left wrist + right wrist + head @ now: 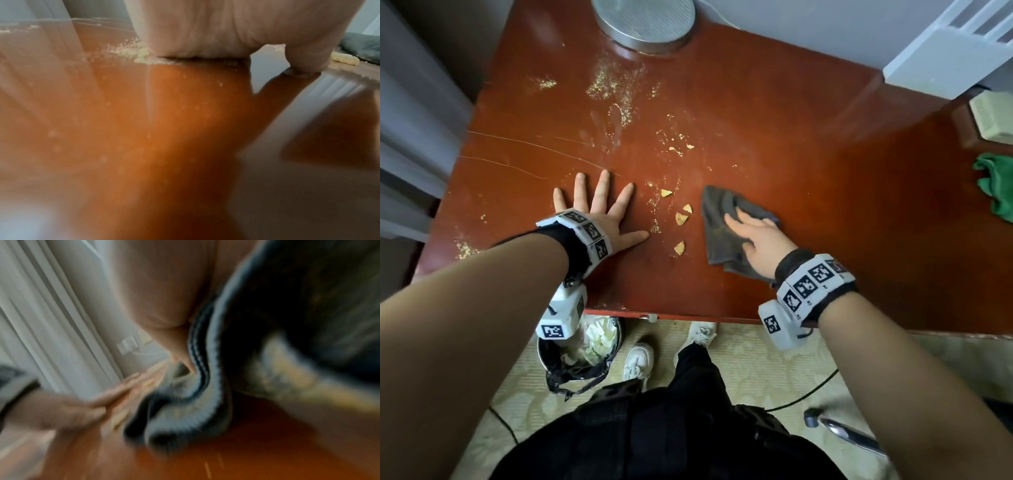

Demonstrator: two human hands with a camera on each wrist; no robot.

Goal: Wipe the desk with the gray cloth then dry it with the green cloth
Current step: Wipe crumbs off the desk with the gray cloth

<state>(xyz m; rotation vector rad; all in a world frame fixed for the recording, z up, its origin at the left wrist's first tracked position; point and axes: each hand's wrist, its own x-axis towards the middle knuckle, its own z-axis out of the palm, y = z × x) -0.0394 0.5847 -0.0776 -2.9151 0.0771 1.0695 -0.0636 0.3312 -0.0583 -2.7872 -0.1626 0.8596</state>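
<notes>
A reddish-brown desk (808, 144) is strewn with yellow crumbs (681, 218) and fine dust. My right hand (753, 236) presses flat on the gray cloth (719, 226), fingers straight, right of the crumbs. The cloth (205, 386) bunches under the palm in the blurred right wrist view. My left hand (599, 209) lies flat on the desk with fingers spread, left of the crumbs. Its palm heel (205, 40) rests on the wood beside a crumb pile (141, 55). A crumpled green cloth (995, 185) lies at the desk's right edge.
A round metal base (643, 24) stands at the back of the desk. A white appliance (945, 65) sits at the back right. Below the front edge stands a lined waste bin (582, 349) with paper in it. My feet and a cable are on the floor.
</notes>
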